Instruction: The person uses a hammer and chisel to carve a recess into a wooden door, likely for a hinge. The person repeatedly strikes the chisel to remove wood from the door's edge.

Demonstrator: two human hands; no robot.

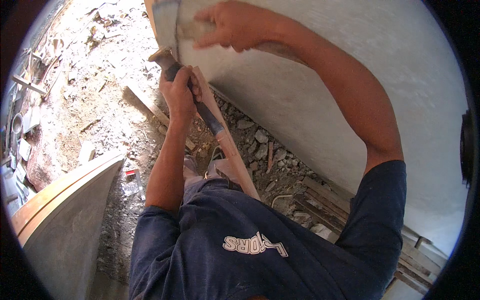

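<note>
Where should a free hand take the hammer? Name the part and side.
By the dark handle below the left hand, coming from the rubble side. The handle slants down toward the body with its lower end bare, while the head sits against the grey wall.

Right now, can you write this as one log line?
left hand: gripping hammer handle | right hand: pressed flat on grey wall | wooden strip: leaning beside wall | ground: rubble

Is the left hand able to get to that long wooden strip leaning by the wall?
Probably yes. The left hand grips a dark-handled tool right beside the wooden strip, with nothing between them. It would likely have to let go of the tool first.
</note>
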